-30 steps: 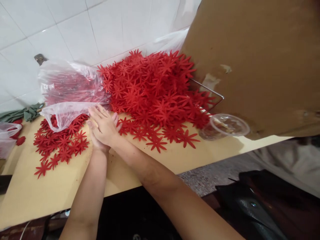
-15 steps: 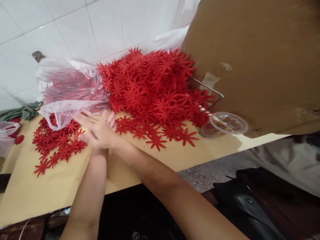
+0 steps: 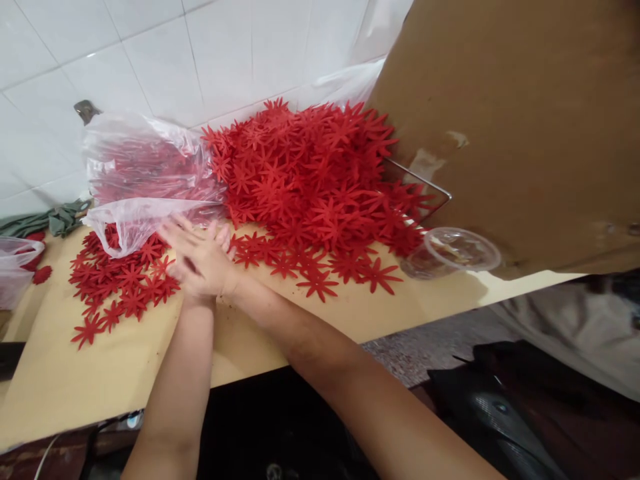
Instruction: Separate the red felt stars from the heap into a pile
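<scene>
Your right hand [image 3: 203, 261] lies flat, fingers spread, over your left hand [image 3: 223, 235], pressing between two lots of red flowers [image 3: 125, 283] mid-table [image 3: 75, 387]; left grip hidden

Flat red star-shaped cutouts [image 3: 123, 283] lie scattered and overlapping on the tabletop [image 3: 100, 373], just beside a clear plastic bag [image 3: 145, 193] stuffed with more.

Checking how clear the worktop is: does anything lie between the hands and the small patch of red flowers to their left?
Nothing visible does. The right hand lies over the left hand, right beside the small patch of red flowers. Only the plastic bag overhangs the patch's far edge.
</scene>
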`<state>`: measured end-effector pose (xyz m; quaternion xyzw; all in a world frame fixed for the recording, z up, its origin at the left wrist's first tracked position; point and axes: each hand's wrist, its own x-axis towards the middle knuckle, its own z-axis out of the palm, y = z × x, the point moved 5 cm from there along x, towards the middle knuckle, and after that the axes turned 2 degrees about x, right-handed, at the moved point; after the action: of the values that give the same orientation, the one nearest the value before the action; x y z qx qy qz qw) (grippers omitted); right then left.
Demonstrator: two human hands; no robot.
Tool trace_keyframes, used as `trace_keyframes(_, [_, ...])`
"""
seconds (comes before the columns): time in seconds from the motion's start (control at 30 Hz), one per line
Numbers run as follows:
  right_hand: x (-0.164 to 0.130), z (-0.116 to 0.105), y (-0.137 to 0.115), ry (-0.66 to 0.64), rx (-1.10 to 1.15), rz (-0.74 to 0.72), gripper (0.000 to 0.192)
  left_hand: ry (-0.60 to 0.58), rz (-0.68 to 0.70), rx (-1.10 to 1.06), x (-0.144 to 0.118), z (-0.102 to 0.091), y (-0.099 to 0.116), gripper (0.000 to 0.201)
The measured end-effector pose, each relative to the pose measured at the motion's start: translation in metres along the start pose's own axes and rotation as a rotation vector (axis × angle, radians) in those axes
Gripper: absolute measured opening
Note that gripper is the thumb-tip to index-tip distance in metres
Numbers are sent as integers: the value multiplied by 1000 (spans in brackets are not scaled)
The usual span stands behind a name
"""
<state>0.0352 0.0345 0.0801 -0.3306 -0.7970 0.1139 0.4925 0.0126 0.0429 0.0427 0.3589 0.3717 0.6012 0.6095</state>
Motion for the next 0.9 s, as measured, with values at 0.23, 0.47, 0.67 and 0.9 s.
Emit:
trace_keyframes(0.23, [-6, -16, 55, 221, -72, 247, 63, -219, -93, -192, 2, 6, 0, 63])
trace_keyframes(0.47, [-5, 21, -3, -8, -9, 30, 59, -22, 138, -157, 11, -29, 3, 52])
trace_keyframes(0.67, [-6, -12, 65, 195, -95, 310, 65, -218, -169, -164, 2, 5, -12, 65])
trace_keyframes(0.9, [-7, 13, 34, 16, -127, 194, 63, -129, -35, -239, 13, -20, 5, 63])
